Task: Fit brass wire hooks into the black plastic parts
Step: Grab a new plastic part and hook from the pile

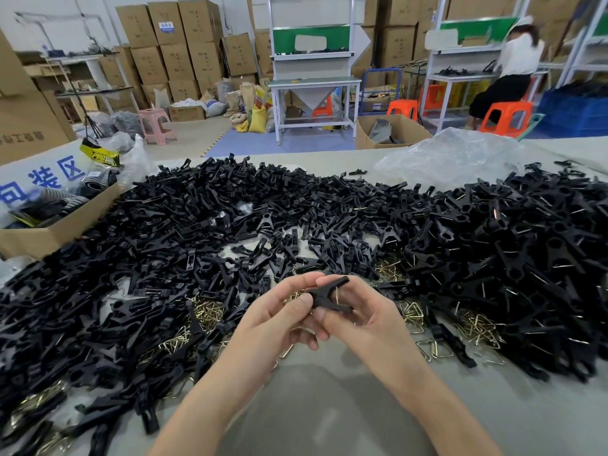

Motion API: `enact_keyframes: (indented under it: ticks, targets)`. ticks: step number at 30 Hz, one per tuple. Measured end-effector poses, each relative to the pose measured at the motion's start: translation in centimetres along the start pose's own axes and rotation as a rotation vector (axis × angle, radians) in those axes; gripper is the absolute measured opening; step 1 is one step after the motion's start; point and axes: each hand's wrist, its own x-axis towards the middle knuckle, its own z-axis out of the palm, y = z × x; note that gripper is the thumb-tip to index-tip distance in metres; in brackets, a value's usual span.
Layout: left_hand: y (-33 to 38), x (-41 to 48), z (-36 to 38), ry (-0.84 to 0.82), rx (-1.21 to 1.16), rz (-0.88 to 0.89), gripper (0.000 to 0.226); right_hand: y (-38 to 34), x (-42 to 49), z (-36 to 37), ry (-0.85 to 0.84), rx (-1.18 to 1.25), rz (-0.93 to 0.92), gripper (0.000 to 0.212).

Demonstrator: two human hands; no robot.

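Both my hands meet above the table's near middle around one black plastic part [329,296]. My left hand [279,319] pinches its left end between thumb and fingers. My right hand [358,315] grips it from the right, and a brass wire hook [337,296] shows against the part by my right fingers. A wide heap of loose black plastic parts [204,225] covers the table around and beyond my hands. Loose brass wire hooks [207,312] lie in small piles among them, and a brass hook pile [478,329] lies at the right.
A cardboard box [56,225] with packaged goods stands at the left table edge. Crumpled clear plastic sheet [450,156] lies at the back right. Bare grey table [329,406] lies under my forearms. Behind are stacked cartons, workbenches, stools and a seated person [513,67].
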Motion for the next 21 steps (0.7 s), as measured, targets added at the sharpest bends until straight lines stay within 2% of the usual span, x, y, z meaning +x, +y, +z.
enact_keyframes:
  ticks: [6,10,14,17,21]
  targets:
    - [0.0,-0.1,0.0,-0.016,-0.014,0.03,0.035,0.1,0.1,-0.2,-0.031,0.078,0.023,0.024]
    - [-0.1,0.0,0.0,0.015,0.005,0.049,0.038,0.3,0.2,-0.5,-0.066,0.125,0.07,0.026]
    - [-0.2,0.0,0.0,0.037,0.007,0.061,0.037,0.8,0.5,-0.7,-0.105,0.225,0.099,0.038]
    - [-0.4,0.1,0.0,0.051,-0.003,0.064,0.038,1.0,0.6,-0.7,-0.116,0.3,0.103,0.039]
    - [-0.6,0.0,0.0,0.041,-0.002,0.064,0.038,1.0,0.4,-0.8,-0.099,0.287,0.13,0.049]
